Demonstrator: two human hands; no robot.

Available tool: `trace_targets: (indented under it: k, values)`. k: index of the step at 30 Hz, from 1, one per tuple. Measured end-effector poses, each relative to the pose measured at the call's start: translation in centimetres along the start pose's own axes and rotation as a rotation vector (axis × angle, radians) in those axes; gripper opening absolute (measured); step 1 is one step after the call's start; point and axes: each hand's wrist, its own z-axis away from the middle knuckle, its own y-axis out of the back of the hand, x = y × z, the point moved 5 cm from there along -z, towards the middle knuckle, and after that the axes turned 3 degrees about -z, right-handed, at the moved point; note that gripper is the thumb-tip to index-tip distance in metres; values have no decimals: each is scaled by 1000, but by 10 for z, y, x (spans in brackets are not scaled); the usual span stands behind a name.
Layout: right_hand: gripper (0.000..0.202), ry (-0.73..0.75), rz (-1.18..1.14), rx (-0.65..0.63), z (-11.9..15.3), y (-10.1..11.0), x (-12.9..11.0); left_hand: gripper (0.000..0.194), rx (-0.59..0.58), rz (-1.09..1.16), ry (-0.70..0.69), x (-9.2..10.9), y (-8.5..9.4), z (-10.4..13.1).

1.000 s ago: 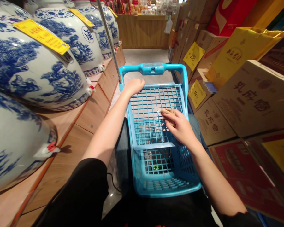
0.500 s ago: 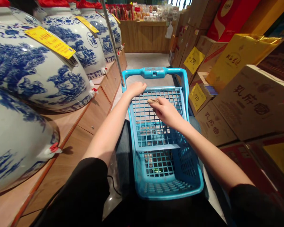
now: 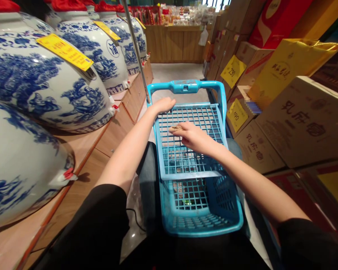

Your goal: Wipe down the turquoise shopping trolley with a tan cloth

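A blue plastic shopping basket (image 3: 201, 224) with a tall handle frame stands between the person's legs. Across its upper part lies a blue grid panel (image 3: 169, 176). My left hand (image 3: 165, 105) is closed round the panel's far left edge, near the foot of a thin metal pole (image 3: 136, 52). Over the middle of the grid, my right hand (image 3: 192, 138) pinches a small crumpled brownish cloth (image 3: 175, 129) between thumb and fingers.
Large blue-and-white jars (image 3: 70, 86) with red tops line a wooden ledge (image 3: 94, 137) on the left. Stacked cartons (image 3: 307, 123) and a yellow bag (image 3: 290, 71) rise on the right. A wooden counter (image 3: 171, 43) with packaged goods stands at the far end.
My right hand has moved slightly left and nearer to me over the grid with the cloth. My left hand keeps its place on the panel's edge.
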Motion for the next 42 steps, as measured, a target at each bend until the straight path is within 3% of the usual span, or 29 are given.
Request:
trace_targets:
  k: [3,6,10,14,17,19,22,24,27,30,32,37,42]
  values:
    - [40,-41,9,-4,-5,3,20,63,6,0,7,0,0,2]
    - [43,-82,-29,6,2,-6,26,64,5,4,12,0,-1,4]
    - [52,-33,-152,31,27,-24,-2,64,7,12,7,-1,-1,5]
    - [57,221,-213,-97,46,-39,-44,63,-2,9,5,-1,-1,5]
    - [61,317,-164,-170,34,-40,-41,63,-10,-5,11,0,0,6]
    - [61,258,-146,-142,12,-34,-16,63,-21,-17,9,1,0,6]
    - [39,25,-130,51,-28,-21,27,63,-46,-37,2,2,1,7]
    - [36,-101,-105,105,-44,-22,37,65,-65,-48,-6,3,1,7]
    - [41,-64,-88,71,-48,-39,11,69,-90,-53,-20,3,1,7]
    - [45,183,-98,30,-37,-58,-33,69,-108,-45,-33,2,3,7]
    - [46,261,-103,36,-31,-64,-48,69,-127,-38,-42,2,4,7]
    - [47,244,-93,68,-28,-61,-41,77,-184,-26,-48,-1,5,6]
    - [47,-46,-50,123,-26,-50,-15,76,-310,23,-134,-3,7,9]
